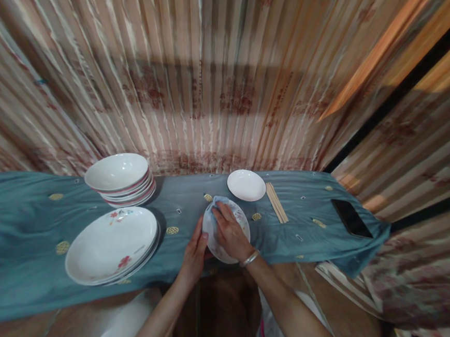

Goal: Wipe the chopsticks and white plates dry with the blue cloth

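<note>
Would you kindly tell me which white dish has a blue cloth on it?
The small round floral white plate in the left hand: the right hand holds the blue cloth against it; no cloth shows on others.

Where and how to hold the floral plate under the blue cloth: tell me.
The plate is likely best pinched at its left rim, coming from the left, where the left hand is: that round edge lies clear of the right hand and blue cloth.
</note>
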The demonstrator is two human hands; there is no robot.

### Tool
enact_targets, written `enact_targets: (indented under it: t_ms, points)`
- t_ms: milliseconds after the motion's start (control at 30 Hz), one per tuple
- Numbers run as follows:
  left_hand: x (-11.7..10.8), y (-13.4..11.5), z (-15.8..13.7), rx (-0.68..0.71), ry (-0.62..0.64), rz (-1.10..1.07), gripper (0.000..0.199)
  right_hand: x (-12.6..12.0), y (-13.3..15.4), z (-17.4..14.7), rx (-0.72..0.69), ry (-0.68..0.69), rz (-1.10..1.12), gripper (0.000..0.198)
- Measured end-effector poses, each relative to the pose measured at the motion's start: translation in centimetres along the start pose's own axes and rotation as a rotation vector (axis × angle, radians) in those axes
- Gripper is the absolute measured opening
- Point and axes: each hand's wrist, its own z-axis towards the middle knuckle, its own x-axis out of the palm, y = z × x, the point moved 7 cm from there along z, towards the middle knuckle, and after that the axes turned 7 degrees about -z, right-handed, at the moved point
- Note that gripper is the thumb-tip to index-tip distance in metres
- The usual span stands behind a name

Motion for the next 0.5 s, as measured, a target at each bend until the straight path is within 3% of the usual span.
enact_targets:
  t_ms: [233, 500]
  points:
    - [-0.3, -0.4, -0.2, -0.003, -0.012, 0.007, 0.062, -0.2, -3.2, -0.6, 0.099, 0.048, -0.315, 0.045]
    - [-1.2, -0.1, 0.1, -0.018, -0.042, -0.039, 0.064, -0.2, -3.7, -4.3, 0.077, 0.172, -0.383, 0.038]
